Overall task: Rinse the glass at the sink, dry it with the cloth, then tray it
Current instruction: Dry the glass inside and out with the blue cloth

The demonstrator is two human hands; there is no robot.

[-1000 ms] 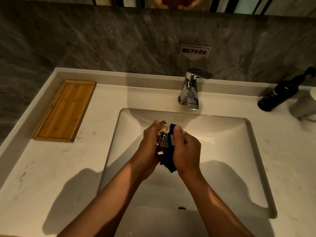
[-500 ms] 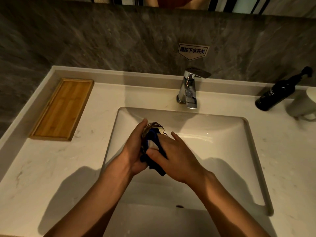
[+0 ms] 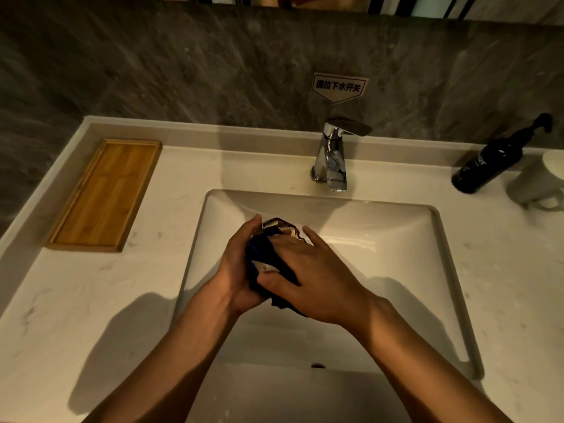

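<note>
Over the white sink basin (image 3: pixel 396 239) my left hand (image 3: pixel 235 270) cups a clear glass (image 3: pixel 279 228), of which only the rim end shows past my fingers. A dark blue cloth (image 3: pixel 262 261) is wrapped around the glass. My right hand (image 3: pixel 314 279) lies across the cloth and presses it against the glass, fingers spread. The rest of the glass is hidden by cloth and hands. A wooden tray (image 3: pixel 103 196) lies on the counter at the left, nothing in it.
A chrome faucet (image 3: pixel 331 157) stands behind the basin, no water running. A dark pump bottle (image 3: pixel 488 163) and a white mug (image 3: pixel 540 184) stand at the right edge. The pale counter (image 3: pixel 91 300) stretches left of the basin. A grey stone wall with a sign (image 3: pixel 339 87) rises behind.
My right hand turned from gripping the cloth upright to lying flat across it, and the glass with the cloth shifted slightly left in my left hand.
</note>
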